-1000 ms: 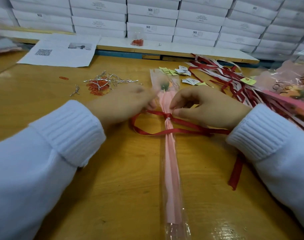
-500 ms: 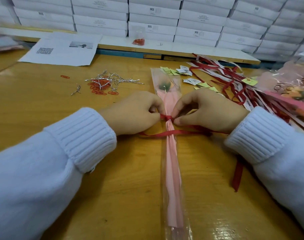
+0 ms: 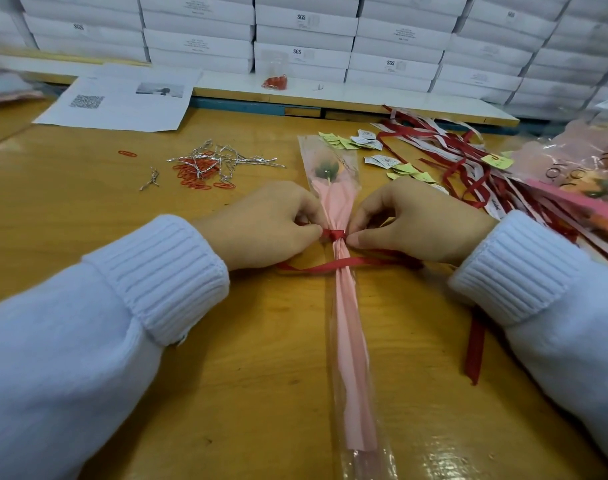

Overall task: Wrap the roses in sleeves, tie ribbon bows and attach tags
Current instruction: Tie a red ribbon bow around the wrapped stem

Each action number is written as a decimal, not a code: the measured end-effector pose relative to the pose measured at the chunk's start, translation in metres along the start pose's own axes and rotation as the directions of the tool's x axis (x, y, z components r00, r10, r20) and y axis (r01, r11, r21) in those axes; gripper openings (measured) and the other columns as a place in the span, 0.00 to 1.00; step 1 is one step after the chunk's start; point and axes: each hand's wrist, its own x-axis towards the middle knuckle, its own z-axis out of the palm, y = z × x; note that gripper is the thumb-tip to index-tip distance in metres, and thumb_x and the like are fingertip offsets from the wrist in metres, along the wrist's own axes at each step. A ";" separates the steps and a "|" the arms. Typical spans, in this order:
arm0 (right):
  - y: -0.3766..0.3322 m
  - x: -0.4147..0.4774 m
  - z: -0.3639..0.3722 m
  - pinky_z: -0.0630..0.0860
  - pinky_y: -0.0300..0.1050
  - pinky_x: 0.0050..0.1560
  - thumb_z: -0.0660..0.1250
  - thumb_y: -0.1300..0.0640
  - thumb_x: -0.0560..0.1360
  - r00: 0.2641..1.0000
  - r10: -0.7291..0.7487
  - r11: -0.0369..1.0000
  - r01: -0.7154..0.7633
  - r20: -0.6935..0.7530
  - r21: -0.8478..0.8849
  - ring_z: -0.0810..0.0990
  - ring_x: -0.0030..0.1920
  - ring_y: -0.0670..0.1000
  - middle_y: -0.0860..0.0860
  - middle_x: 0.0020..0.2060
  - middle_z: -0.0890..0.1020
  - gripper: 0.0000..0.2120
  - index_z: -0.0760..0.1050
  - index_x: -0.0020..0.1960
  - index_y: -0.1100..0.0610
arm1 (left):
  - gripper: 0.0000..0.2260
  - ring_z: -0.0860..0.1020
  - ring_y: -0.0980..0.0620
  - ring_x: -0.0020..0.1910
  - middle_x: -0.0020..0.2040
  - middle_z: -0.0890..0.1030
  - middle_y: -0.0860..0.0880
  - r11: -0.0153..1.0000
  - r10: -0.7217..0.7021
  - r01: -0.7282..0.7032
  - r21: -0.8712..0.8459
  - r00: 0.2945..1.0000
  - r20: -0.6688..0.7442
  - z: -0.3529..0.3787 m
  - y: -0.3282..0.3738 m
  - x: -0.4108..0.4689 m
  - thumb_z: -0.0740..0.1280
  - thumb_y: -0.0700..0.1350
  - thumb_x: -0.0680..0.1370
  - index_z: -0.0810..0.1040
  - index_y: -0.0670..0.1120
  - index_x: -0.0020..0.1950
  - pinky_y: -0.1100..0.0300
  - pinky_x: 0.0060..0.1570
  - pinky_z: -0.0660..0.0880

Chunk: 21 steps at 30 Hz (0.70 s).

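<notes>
A sleeved rose lies lengthwise on the wooden worktop, its bloom pointing away from the person. The left hand and right hand flank it, each pinching the red ribbon knotted around the pink sleeve. Loose ribbon tails cross the sleeve just below the knot.

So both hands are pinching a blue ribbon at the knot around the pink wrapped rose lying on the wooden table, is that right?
Not quite: the ribbon is red, not blue, as the head view shows. Otherwise yes: the left hand and right hand pinch it at the knot around the pink wrapped rose lying on the wooden table.
</notes>
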 end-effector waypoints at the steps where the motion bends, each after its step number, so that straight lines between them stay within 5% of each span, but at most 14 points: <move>1: 0.000 -0.001 -0.002 0.75 0.30 0.44 0.71 0.55 0.73 1.000 -0.005 1.000 0.005 0.007 -0.007 0.79 0.40 0.41 0.43 0.37 0.83 0.02 0.83 0.42 0.51 | 0.06 0.73 0.70 0.34 0.31 0.76 0.60 1.000 0.005 -0.005 0.004 1.000 -0.001 0.000 -0.001 0.000 0.66 0.44 0.77 0.81 0.50 0.42 0.78 0.32 0.66; 11: -0.002 -0.004 -0.010 0.66 0.23 0.34 0.64 0.57 0.77 0.993 -0.017 0.972 0.045 0.121 -0.229 0.71 0.33 0.32 0.41 0.33 0.74 0.10 0.73 0.38 0.48 | 0.12 0.73 0.62 0.40 0.34 0.75 0.61 0.974 -0.020 0.026 0.226 0.999 -0.029 -0.006 -0.006 0.003 0.66 0.47 0.77 0.74 0.54 0.32 0.56 0.50 0.67; 15: 0.001 -0.002 -0.008 0.67 0.29 0.31 0.65 0.56 0.77 0.996 0.009 0.977 0.011 0.091 -0.215 0.73 0.29 0.34 0.42 0.30 0.76 0.09 0.74 0.39 0.49 | 0.11 0.73 0.64 0.39 0.33 0.75 0.61 0.977 -0.021 0.016 0.211 1.000 0.021 -0.007 -0.009 0.004 0.65 0.50 0.77 0.75 0.55 0.34 0.57 0.48 0.67; 21: 0.005 -0.002 -0.008 0.69 0.28 0.31 0.67 0.51 0.75 0.989 0.039 0.993 -0.022 0.145 -0.115 0.73 0.27 0.36 0.40 0.27 0.78 0.02 0.78 0.44 0.47 | 0.15 0.78 0.52 0.35 0.33 0.80 0.51 0.994 -0.081 0.074 0.084 0.993 0.090 -0.014 -0.013 0.004 0.63 0.57 0.77 0.80 0.51 0.37 0.58 0.36 0.73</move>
